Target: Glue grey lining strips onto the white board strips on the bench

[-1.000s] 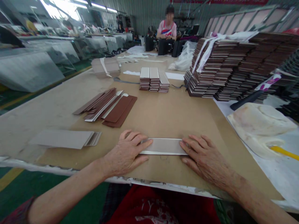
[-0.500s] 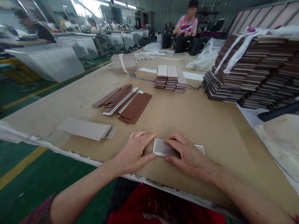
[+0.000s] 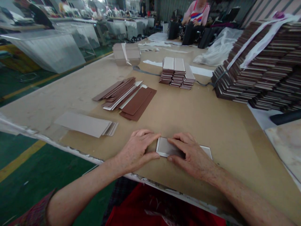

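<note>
A grey strip of board with white edges lies flat near the front of the brown-paper table. My left hand rests flat at the strip's left end, fingers stretched and touching it. My right hand lies flat on top of the strip's middle, fingers extended to the left, pressing it down. The strip's right corner shows past my right wrist.
A fan of brown and white strips lies beyond my hands, a grey board pile to the left. Three small stacks stand mid-table, big tied stacks at right. A cardboard bundle and a seated person are farther back.
My right hand has slid left along the strip, from its right end onto its middle. My left hand stays at the left end. The camera view has swung left and tilted.
</note>
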A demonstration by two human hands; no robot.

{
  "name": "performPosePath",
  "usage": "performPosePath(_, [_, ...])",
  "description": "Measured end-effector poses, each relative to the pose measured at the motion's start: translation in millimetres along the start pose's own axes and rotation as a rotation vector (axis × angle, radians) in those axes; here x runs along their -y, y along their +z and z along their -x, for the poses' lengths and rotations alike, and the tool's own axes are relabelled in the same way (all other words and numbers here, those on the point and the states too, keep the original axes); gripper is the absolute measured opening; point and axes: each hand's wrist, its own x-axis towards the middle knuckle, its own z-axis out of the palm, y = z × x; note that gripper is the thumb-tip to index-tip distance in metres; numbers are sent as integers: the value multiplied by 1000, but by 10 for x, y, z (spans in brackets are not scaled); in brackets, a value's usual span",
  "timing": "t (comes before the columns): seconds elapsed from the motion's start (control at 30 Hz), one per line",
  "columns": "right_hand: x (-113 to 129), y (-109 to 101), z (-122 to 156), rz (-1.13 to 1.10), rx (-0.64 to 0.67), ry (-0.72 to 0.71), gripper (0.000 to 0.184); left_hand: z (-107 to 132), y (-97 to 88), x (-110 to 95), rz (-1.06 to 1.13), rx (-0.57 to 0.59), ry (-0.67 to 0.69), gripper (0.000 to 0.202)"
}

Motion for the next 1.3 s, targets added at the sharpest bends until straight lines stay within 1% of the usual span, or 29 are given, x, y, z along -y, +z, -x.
performPosePath(0.4, [-6, -4, 11, -8, 13, -36, 44, -12, 17, 26, -8, -16, 4, 61])
performPosePath(0.5, [-3, -1, 19, -2, 19, -21, 42, -15, 16, 33, 0, -20, 9, 61])
performPosePath(0.6, [31, -50, 15, -4, 43, -1, 44, -14, 8, 34, 15, -28, 7, 62])
performPosePath(0.67, [73, -111, -6, 0, 27, 9, 44, -10, 2, 34, 29, -32, -1, 63])
performPosePath(0.73, [122, -170, -49, -6, -6, 23, 39, -4, -1, 35, 38, -34, -10, 64])
performPosePath(0.8, [166, -193, -108, -33, -7, 34, 33, -3, -1, 37, 42, -34, -14, 65])
performPosePath(0.93, [194, -96, -217, -80, 49, 59, 28, -13, 4, 41, 47, -30, -14, 67])
performPosePath(1.1, [175, 58, -257, -92, -20, 126, 21, -17, -2, 40, 46, -29, -22, 68])
performPosePath(1.17, [179, 80, -260, -78, -37, 158, 20, -17, -9, 36, 44, -27, -28, 68])
performPosePath(1.3, [194, 78, -288, -60, -17, 198, 22, -25, -18, 27, 43, -21, -33, 67])
